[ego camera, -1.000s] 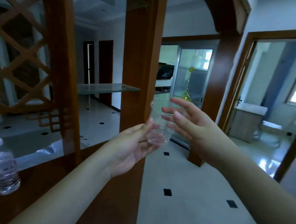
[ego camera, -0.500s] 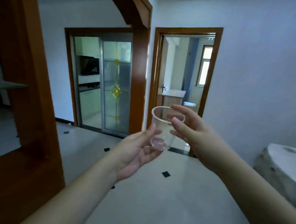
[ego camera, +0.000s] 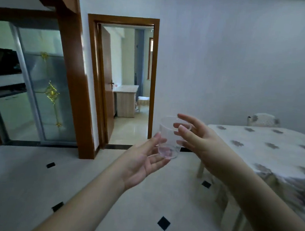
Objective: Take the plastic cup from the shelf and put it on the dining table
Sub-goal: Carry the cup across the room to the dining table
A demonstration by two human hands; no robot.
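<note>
A clear plastic cup (ego camera: 167,134) is held upright in mid-air between both my hands. My left hand (ego camera: 143,159) supports its base from below and the left, palm up, fingertips under the bottom. My right hand (ego camera: 195,138) grips the cup's right side and rim with its fingers curled around it. The dining table (ego camera: 264,152), covered in a white cloth with grey flower prints, stands to the right, its near corner just beyond my right wrist. The shelf is out of view.
A chair back (ego camera: 263,120) shows behind the table by the wall. An open wooden doorway (ego camera: 120,80) leads into another room straight ahead. A brown wooden arch post (ego camera: 74,84) and a glass sliding door (ego camera: 41,89) stand at left. Pale tiled floor (ego camera: 35,179) stretches below.
My view has swung right, away from the wooden shelf partition and the water bottle. The dining table has come into view at right. Both hands keep the cup between them.
</note>
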